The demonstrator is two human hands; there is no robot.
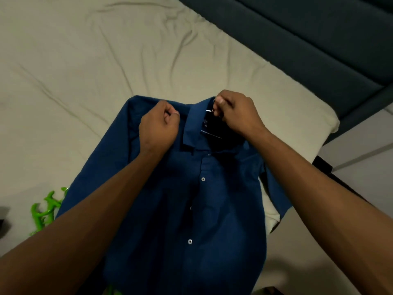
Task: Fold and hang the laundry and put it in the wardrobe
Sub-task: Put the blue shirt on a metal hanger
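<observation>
Blue shirt (191, 209): hem cut off by frame edge at 6 o'clock. Its sleeve toward 8 o'clock is covered by the left forearm; the one toward 4 o'clock drops over the bed edge, end unseen.

Neck label (205, 122): print too small to read.

Right hand (236, 112): fingertips pinch something small and metallic at the collar; what it is cannot be told.

Left hand (158, 126): fingers curled on the shoulder seam, tips hidden behind knuckles.

Green hangers (43, 211), 8 o'clock: partly under the shirt, count unclear.

Dark object (3, 222), 9 o'clock: cropped, unidentifiable.

Whole frame is soft.
</observation>
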